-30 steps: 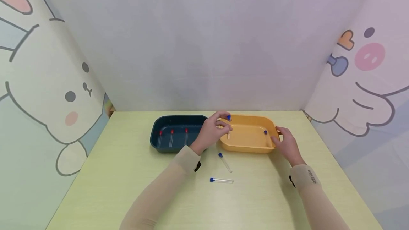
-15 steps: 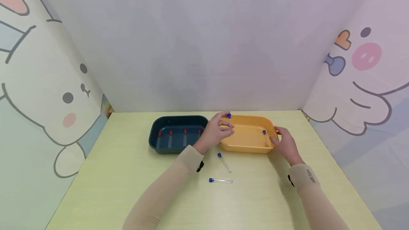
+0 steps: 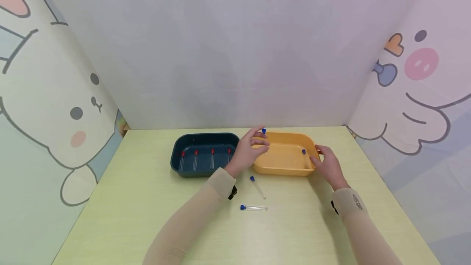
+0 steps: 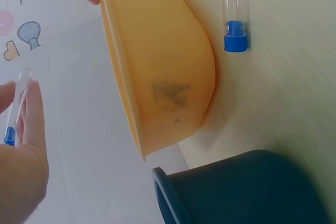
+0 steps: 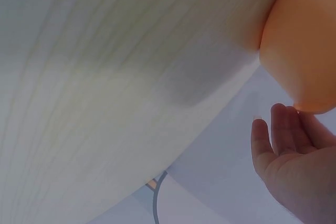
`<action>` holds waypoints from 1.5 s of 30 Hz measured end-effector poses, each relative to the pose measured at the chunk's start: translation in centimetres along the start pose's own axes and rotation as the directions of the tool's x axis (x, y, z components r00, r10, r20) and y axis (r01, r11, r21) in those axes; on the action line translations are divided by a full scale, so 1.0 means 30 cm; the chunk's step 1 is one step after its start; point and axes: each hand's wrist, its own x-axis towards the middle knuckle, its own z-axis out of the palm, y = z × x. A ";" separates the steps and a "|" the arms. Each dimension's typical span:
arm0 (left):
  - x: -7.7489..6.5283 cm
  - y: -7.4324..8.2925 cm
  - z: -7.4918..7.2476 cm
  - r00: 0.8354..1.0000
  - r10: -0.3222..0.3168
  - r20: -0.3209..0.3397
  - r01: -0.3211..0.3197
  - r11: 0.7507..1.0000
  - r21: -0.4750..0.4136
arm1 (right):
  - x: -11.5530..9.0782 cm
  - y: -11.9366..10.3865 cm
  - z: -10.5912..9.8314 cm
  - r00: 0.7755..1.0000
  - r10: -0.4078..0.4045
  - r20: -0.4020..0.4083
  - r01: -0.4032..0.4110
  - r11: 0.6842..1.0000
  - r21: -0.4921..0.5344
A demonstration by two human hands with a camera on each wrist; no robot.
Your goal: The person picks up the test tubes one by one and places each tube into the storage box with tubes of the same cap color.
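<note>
Over the left end of the yellow tray (image 3: 281, 172), my left hand (image 3: 243, 154) pinches a clear test tube (image 4: 24, 77) with a blue cap. The blue cap shows above the fingers in the head view, and the tube's lower part is mostly hidden there. My right hand (image 3: 331, 169) holds the tray's right end, thumb over the rim and fingers at the outer side. Inside the tray, near that hand, lies another blue-capped tube (image 3: 303, 151). Two more blue-capped test tubes lie on the table in front: a slanted one (image 3: 258, 188) and a sideways one (image 3: 254, 208).
A dark teal tray (image 3: 202, 174) stands left of the yellow one, with several red-capped test tubes (image 3: 196, 153) inside. My left forearm (image 3: 191, 220) crosses in front of its right end. A pale curtain (image 3: 235, 52) hangs behind the table (image 3: 121, 199).
My left hand has shifted slightly right and lifted the tube's cap a little, uncovering another red-capped tube in the teal tray. My right hand stays on the yellow tray.
</note>
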 end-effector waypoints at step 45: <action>0.198 -0.128 0.280 0.942 -0.294 0.159 0.264 0.946 0.186 | 0.003 0.018 -0.001 0.999 0.039 -0.014 -0.038 0.998 0.059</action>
